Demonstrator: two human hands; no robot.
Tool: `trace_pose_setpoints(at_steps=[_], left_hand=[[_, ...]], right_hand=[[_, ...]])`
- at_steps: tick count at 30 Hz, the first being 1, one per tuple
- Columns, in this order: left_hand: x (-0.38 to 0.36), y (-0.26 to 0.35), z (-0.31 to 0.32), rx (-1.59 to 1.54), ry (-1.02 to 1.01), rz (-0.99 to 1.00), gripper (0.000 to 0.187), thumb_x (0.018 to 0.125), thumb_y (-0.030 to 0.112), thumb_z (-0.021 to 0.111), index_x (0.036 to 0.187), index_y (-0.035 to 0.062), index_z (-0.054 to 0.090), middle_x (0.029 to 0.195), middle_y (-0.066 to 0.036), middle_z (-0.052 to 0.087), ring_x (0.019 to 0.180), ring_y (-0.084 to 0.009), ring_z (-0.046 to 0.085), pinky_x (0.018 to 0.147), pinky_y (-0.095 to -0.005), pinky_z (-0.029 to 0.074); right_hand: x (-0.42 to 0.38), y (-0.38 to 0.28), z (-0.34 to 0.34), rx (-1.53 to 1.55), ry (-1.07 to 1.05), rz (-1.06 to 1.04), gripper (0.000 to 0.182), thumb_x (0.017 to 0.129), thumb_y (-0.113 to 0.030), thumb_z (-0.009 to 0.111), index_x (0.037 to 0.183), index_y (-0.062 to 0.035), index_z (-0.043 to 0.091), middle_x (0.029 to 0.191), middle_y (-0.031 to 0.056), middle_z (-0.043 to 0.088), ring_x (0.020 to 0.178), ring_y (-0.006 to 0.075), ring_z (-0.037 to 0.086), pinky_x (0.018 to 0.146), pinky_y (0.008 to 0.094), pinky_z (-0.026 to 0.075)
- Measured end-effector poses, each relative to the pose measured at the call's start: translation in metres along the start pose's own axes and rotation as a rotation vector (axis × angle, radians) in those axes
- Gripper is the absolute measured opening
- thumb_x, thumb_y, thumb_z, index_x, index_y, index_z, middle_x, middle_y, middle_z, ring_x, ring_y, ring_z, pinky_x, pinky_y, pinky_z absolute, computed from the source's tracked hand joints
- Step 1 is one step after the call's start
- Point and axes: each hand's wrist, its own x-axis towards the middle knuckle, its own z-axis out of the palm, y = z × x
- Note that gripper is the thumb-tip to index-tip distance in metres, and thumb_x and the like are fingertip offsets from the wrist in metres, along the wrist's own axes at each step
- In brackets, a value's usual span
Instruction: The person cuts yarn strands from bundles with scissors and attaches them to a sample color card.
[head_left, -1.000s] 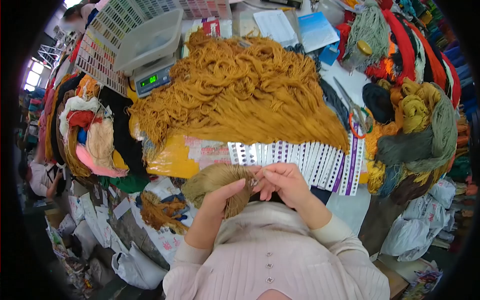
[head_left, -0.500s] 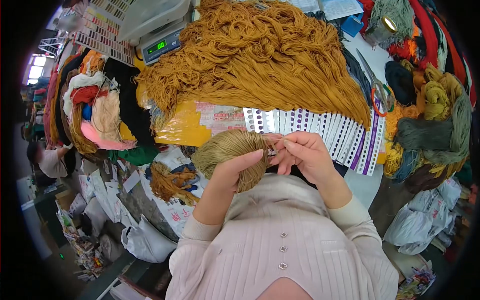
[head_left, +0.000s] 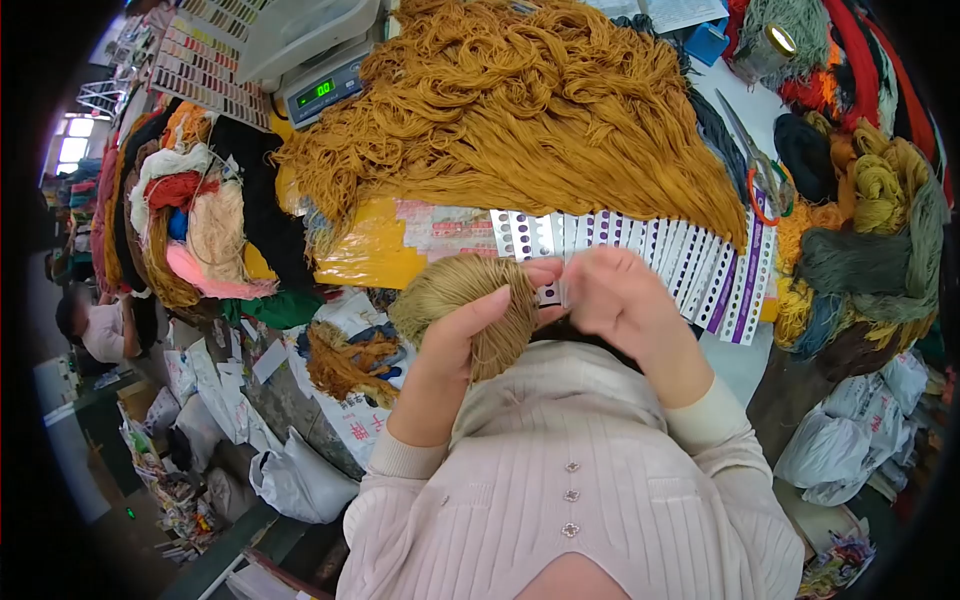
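Observation:
My left hand [head_left: 462, 335] grips an olive-tan skein of yarn [head_left: 462, 297] close to my chest, thumb across its front. My right hand [head_left: 615, 300] is right beside it, fingers curled and pinching at strands at the skein's right end; the fingertips are turned away from me and partly hidden. Just beyond both hands a fan of white sample cards with punched holes and purple edges [head_left: 660, 260] lies on the table. Behind the cards spreads a big heap of mustard-gold yarn [head_left: 520, 110].
A digital scale [head_left: 322, 88] with a white tray and colour charts [head_left: 205, 75] stand at the back left. Scissors with orange handles [head_left: 760, 180] lie at the right beside piled coloured skeins [head_left: 870, 240]. More yarn bundles [head_left: 190, 230] hang at the left; a person [head_left: 100, 330] sits below.
My right hand has rolled over, its fingers now curled away from me at the skein's end. The skein and my left hand rose a little. The camera tilted down slightly at first.

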Motion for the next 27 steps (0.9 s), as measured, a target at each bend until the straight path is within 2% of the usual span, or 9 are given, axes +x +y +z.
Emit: trace_pose_setpoints(at_steps=[1, 2, 6, 13, 15, 19, 22, 25, 27], left_hand=[[-0.001, 0.0, 0.0, -0.039, 0.003, 0.004, 0.035, 0.079, 0.013, 0.046, 0.107, -0.0077, 0.045, 0.113, -0.017, 0.045, 0.103, -0.0215, 0.045, 0.085, -0.0327, 0.039], [-0.001, 0.001, 0.0, -0.045, -0.002, -0.016, 0.035, 0.08, 0.014, 0.045, 0.107, -0.0076, 0.045, 0.115, -0.017, 0.044, 0.104, -0.0214, 0.044, 0.085, -0.0329, 0.039], [0.001, -0.004, -0.002, -0.093, -0.022, -0.09, 0.037, 0.081, 0.017, 0.043, 0.109, -0.0075, 0.044, 0.119, -0.017, 0.04, 0.105, -0.0212, 0.043, 0.087, -0.0337, 0.038], [0.003, -0.003, -0.006, -0.241, -0.019, -0.074, 0.036, 0.082, 0.017, 0.042, 0.108, -0.0079, 0.044, 0.116, -0.016, 0.042, 0.102, -0.0211, 0.045, 0.084, -0.0318, 0.04], [0.0, -0.001, 0.005, -0.093, 0.052, -0.076, 0.034, 0.083, 0.016, 0.041, 0.106, -0.0076, 0.045, 0.112, -0.016, 0.045, 0.1, -0.0207, 0.047, 0.083, -0.0313, 0.041], [0.001, -0.001, 0.007, 0.019, 0.147, -0.126, 0.031, 0.084, 0.015, 0.039, 0.104, -0.0069, 0.047, 0.107, -0.015, 0.049, 0.096, -0.0194, 0.049, 0.082, -0.0315, 0.042], [0.002, -0.002, 0.004, 0.009, 0.091, -0.048, 0.031, 0.084, 0.015, 0.038, 0.104, -0.0065, 0.048, 0.107, -0.015, 0.049, 0.096, -0.0188, 0.049, 0.081, -0.0323, 0.042], [-0.002, 0.001, 0.002, -0.147, 0.086, -0.095, 0.033, 0.084, 0.017, 0.038, 0.105, -0.0069, 0.048, 0.11, -0.015, 0.048, 0.097, -0.0197, 0.049, 0.082, -0.0322, 0.042], [-0.002, 0.001, 0.005, -0.112, 0.08, -0.088, 0.035, 0.085, 0.018, 0.037, 0.106, -0.0072, 0.047, 0.112, -0.015, 0.046, 0.097, -0.0204, 0.049, 0.082, -0.0323, 0.042]], right_hand=[[0.003, -0.006, -0.001, 0.164, 0.073, -0.019, 0.019, 0.081, -0.018, 0.05, 0.082, -0.0002, 0.057, 0.052, -0.0042, 0.043, 0.039, 0.0016, 0.03, 0.037, 0.0152, 0.021], [0.004, -0.007, 0.0, 0.103, 0.132, -0.018, 0.018, 0.079, -0.017, 0.052, 0.077, -0.0002, 0.057, 0.051, -0.007, 0.04, 0.039, -0.0007, 0.026, 0.035, 0.0155, 0.018], [0.001, 0.001, 0.014, -0.315, 0.167, 0.076, 0.014, 0.077, -0.011, 0.054, 0.081, 0.0013, 0.059, 0.055, -0.0043, 0.049, 0.04, -0.0011, 0.029, 0.035, 0.0154, 0.02], [0.002, 0.006, 0.01, -0.098, 0.134, 0.056, 0.011, 0.073, -0.004, 0.055, 0.08, 0.0041, 0.059, 0.082, 0.0035, 0.057, 0.045, 0.0014, 0.035, 0.038, 0.0164, 0.025], [0.002, 0.006, 0.008, -0.03, 0.124, 0.069, 0.011, 0.073, -0.003, 0.055, 0.079, 0.0043, 0.059, 0.09, 0.0043, 0.057, 0.045, 0.0014, 0.035, 0.039, 0.0169, 0.025], [0.003, 0.011, 0.004, 0.03, 0.088, 0.021, 0.01, 0.073, -0.003, 0.055, 0.08, 0.0034, 0.059, 0.092, 0.0059, 0.057, 0.044, 0.0018, 0.033, 0.039, 0.0173, 0.024], [0.004, 0.014, 0.0, 0.134, 0.033, -0.026, 0.011, 0.073, -0.003, 0.054, 0.082, 0.0026, 0.058, 0.092, 0.0064, 0.057, 0.045, 0.0019, 0.032, 0.04, 0.0169, 0.024], [0.002, 0.01, -0.01, 0.253, -0.045, 0.021, 0.013, 0.075, -0.004, 0.053, 0.085, 0.0022, 0.057, 0.09, 0.006, 0.057, 0.047, 0.0017, 0.033, 0.042, 0.0163, 0.026], [-0.002, 0.005, -0.002, 0.061, 0.028, 0.042, 0.015, 0.075, -0.006, 0.053, 0.087, 0.0026, 0.056, 0.087, 0.0052, 0.057, 0.049, 0.0012, 0.036, 0.043, 0.0159, 0.028]])
